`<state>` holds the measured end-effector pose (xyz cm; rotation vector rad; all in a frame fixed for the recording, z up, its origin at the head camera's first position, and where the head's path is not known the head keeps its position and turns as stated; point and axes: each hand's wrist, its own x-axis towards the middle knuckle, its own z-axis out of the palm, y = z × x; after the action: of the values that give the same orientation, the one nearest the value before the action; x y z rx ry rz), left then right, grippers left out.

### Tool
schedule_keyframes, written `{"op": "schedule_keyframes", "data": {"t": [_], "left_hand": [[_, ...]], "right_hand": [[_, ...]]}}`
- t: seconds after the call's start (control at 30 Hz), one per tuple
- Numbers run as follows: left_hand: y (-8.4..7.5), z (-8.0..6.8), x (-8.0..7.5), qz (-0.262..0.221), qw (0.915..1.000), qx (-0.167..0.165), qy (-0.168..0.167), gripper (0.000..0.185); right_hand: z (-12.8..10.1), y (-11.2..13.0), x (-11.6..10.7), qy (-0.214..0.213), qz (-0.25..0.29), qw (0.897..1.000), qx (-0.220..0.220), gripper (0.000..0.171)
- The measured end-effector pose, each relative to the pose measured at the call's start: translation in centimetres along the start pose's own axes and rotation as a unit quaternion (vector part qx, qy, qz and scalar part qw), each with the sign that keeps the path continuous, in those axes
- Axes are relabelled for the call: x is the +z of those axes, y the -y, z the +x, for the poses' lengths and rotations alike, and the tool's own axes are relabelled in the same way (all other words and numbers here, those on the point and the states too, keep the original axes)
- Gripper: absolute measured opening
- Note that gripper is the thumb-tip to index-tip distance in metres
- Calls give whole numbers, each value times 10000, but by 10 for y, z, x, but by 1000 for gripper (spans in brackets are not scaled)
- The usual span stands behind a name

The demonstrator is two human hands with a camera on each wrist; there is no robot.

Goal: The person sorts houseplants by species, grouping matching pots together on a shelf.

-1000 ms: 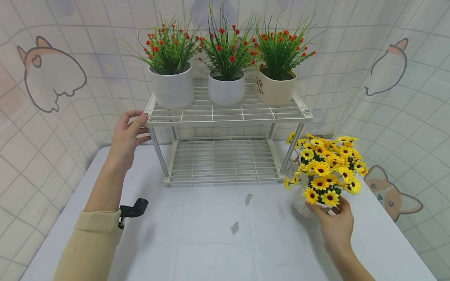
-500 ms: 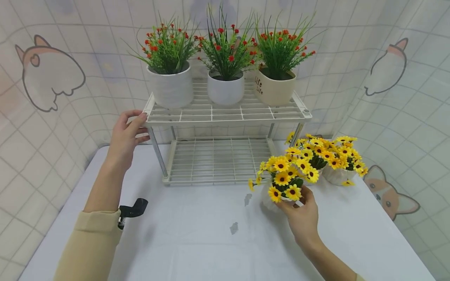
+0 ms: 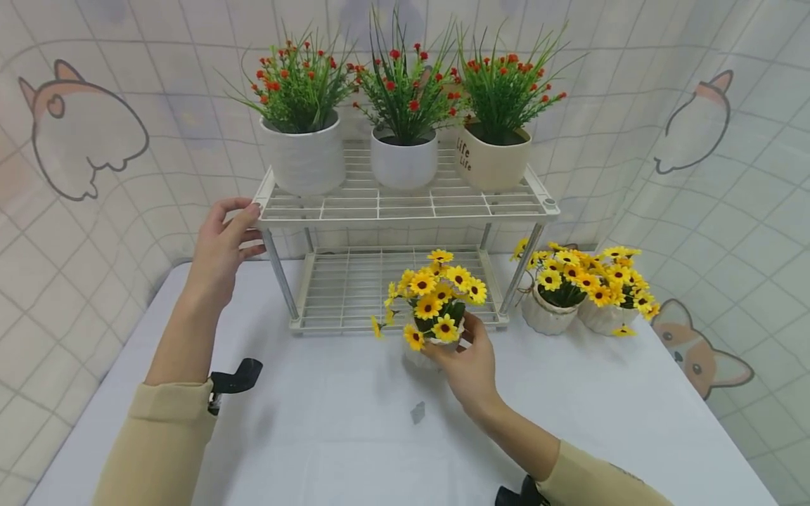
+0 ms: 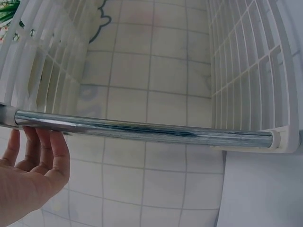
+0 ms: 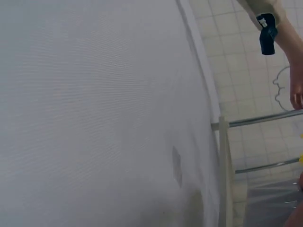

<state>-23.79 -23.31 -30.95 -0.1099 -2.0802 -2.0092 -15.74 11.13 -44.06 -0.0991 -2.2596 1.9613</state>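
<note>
My right hand [image 3: 471,365] grips a small white pot [image 3: 419,355] of yellow daisy-like flowers [image 3: 436,299] by its right side, in front of the lower tier [image 3: 354,288] of a white wire shelf rack. The blossoms overlap that tier in the head view. My left hand [image 3: 218,242] holds the rack's upper left front corner, thumb near the top. In the left wrist view, the left hand's fingers [image 4: 59,153] meet the metal post [image 4: 142,130] close to the upper tier. Only a sliver of the right hand shows at the right wrist view's edge.
On the upper tier [image 3: 405,211] stand three pots of red-flowered grass: a white one [image 3: 304,158], another white one [image 3: 405,161] and a cream one [image 3: 496,161]. Right of the rack, two more white pots [image 3: 549,313] of yellow flowers stand on the white-covered table [image 3: 354,436].
My right hand has carried the pot of yellow flowers leftward from the right-hand side to the front of the rack. The left hand stays on the rack's corner.
</note>
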Motion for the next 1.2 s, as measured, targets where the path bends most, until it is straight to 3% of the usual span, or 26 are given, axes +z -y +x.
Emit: {"op": "schedule_keyframes", "data": {"t": [0.23, 0.53, 0.8, 1.2], "left_hand": [[0, 1, 2, -166, 9998, 65, 31, 33], [1, 1, 2, -35, 9999, 98, -43, 35], [4, 0, 2, 75, 9998, 151, -102, 37], [4, 0, 2, 351, 9992, 142, -140, 41]], "right_hand": [[17, 8, 36, 91, -135, 9987, -485, 83], [39, 17, 74, 106, -310, 9973, -663, 88], [51, 16, 107, -12, -286, 9949, -963, 79], [63, 17, 152, -41, -347, 9967, -731, 85]]}}
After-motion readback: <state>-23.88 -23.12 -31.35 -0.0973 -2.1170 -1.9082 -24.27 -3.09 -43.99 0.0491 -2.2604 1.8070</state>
